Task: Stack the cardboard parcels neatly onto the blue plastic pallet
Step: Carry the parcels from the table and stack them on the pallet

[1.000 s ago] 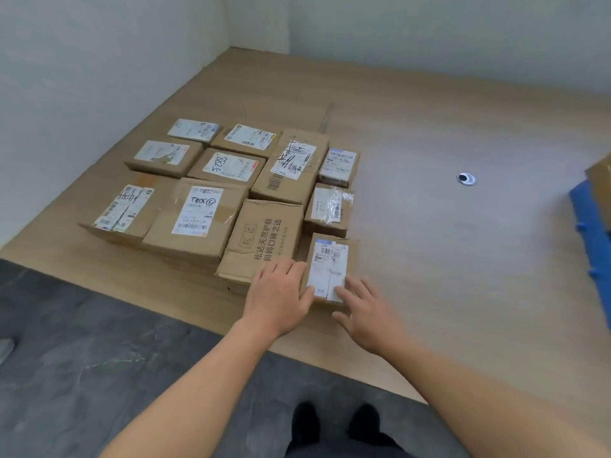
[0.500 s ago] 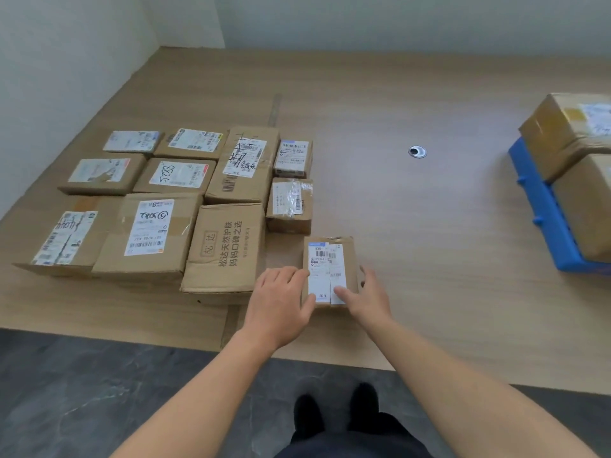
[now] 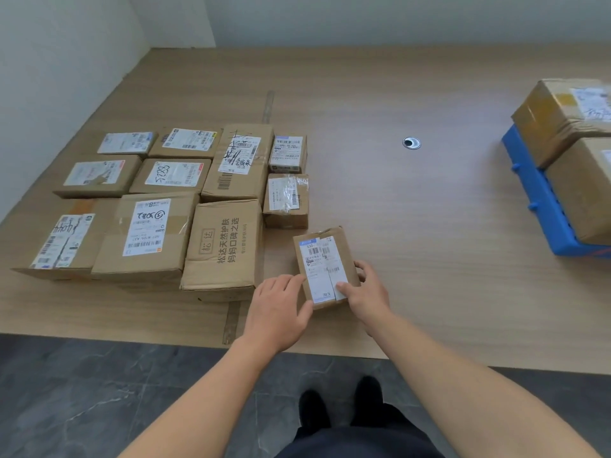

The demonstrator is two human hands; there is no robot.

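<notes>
Small parcel at lower centre of frame, clamped between left hand and right hand, grip closed on both sides. Keep level, carry toward blue pallet at right edge, set flush beside stacked boxes.
</notes>
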